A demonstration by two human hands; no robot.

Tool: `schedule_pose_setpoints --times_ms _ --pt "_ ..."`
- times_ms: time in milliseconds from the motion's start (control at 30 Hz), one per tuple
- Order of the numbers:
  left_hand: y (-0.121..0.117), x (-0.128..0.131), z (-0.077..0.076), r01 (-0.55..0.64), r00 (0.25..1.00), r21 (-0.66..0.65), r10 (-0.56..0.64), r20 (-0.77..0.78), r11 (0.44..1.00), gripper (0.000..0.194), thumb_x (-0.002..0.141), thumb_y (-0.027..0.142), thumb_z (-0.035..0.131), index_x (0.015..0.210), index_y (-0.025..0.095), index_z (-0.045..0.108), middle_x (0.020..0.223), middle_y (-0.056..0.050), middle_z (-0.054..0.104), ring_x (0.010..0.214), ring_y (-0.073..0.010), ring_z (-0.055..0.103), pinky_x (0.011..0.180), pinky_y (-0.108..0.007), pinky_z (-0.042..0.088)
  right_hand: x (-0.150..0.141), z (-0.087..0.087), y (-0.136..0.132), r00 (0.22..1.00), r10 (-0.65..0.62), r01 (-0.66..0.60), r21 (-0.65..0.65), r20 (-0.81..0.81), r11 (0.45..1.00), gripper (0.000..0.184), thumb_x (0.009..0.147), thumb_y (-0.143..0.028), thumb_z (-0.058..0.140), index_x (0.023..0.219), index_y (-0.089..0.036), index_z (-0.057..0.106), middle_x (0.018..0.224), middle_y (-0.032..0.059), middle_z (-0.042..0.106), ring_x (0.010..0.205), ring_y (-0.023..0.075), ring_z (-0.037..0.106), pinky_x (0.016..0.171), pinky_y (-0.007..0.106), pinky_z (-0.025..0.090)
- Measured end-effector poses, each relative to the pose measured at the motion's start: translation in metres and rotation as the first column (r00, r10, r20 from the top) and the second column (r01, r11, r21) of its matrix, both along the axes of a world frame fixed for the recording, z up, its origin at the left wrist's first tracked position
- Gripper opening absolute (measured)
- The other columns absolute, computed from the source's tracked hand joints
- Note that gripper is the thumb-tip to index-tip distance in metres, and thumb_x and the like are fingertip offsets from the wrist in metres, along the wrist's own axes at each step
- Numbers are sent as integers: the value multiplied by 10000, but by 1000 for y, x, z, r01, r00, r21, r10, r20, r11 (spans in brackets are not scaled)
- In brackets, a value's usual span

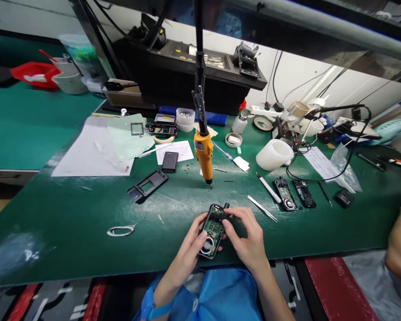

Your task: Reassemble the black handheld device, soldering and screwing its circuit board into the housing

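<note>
Cradling the phone [215, 231] in the left hand [189, 248] near the worktop's front edge [120, 261], touching its upper right side with the right hand [247, 232] (whether pinching, cannot tell), ideally avoiding pressing its board [214, 226].

We take this for an electronics workshop. A yellow driver [203, 154] hangs over a green desk [87, 200]. In front of the driver, an opened handset [214, 228] bares its green circuit board; to the driver's right we see a second opened handset [284, 191] and tweezers [262, 208]. Left of the driver lies a phone shell [159, 178]; behind it, a shelf [235, 80] holds small metal parts [215, 61].
</note>
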State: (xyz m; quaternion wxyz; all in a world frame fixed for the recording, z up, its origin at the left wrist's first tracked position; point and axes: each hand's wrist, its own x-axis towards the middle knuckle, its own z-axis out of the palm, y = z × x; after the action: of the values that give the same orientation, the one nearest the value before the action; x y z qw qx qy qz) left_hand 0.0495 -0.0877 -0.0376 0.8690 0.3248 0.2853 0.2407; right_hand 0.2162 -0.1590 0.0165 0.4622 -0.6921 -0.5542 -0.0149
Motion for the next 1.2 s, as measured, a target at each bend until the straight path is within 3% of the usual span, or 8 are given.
schedule_pose_setpoints --times_ms 333,500,600,767,900,1000,1067,1200 --pt "1 -1 16 62 998 36 -62 -14 997 633 975 609 810 1465 264 608 1505 -157 698 1157 -342 806 879 -391 701 1 -6 5 959 -124 117 -40 -257 992 105 1024 -333 720 1030 -245 776 962 49 749 824 178 701 746 301 621" --pt "-1 1 22 73 990 51 -67 -120 996 614 967 684 784 1350 242 595 1148 -116 826 904 -287 837 724 -330 665 -4 -9 1 873 -95 36 -130 -479 991 244 992 -418 771 1155 -237 765 943 45 777 806 172 749 762 289 657" --pt "0 5 19 88 986 59 -79 -149 994 659 947 761 753 1315 242 583 936 -65 816 753 -256 812 645 -311 630 -8 -9 -3 820 -82 -9 -157 -567 988 318 984 -463 787 1206 -236 758 994 67 813 849 185 790 774 287 680" --pt "0 7 17 85 985 100 -69 -156 991 661 934 815 719 1241 247 576 806 -26 779 680 -234 771 647 -304 606 -10 -13 -11 767 -92 -30 -179 -635 983 413 974 -541 794 1251 -236 774 1086 97 839 977 209 822 866 297 698" --pt "2 6 22 122 978 177 -89 -186 977 660 950 845 665 1205 241 588 792 -17 746 699 -214 718 677 -286 555 -9 -16 -14 732 -89 -70 -204 -676 977 456 968 -595 785 1251 -239 786 1097 107 847 959 225 829 817 299 707" --pt "3 4 22 129 971 220 -79 -224 967 664 951 857 643 1180 235 610 782 -4 701 700 -201 655 663 -276 493 -12 -18 -16 753 -79 -71 -200 -653 977 479 967 -600 787 1294 -250 762 1074 94 840 859 208 810 694 280 691" --pt "3 4 19 119 966 224 -61 -251 967 653 965 847 625 1190 234 618 807 -4 700 703 -196 623 669 -279 478 -14 -19 -17 798 -62 -55 -174 -599 983 507 968 -550 809 1372 -257 719 1081 85 829 848 195 799 694 276 686" --pt "0 3 13 80 955 239 -6 -297 968 624 1005 785 611 1299 234 639 871 -17 730 804 -227 660 772 -304 516 -18 -22 -17 951 -67 61 -29 -301 998 378 981 -376 825 1330 -277 718 1209 97 779 943 197 776 750 303 689"
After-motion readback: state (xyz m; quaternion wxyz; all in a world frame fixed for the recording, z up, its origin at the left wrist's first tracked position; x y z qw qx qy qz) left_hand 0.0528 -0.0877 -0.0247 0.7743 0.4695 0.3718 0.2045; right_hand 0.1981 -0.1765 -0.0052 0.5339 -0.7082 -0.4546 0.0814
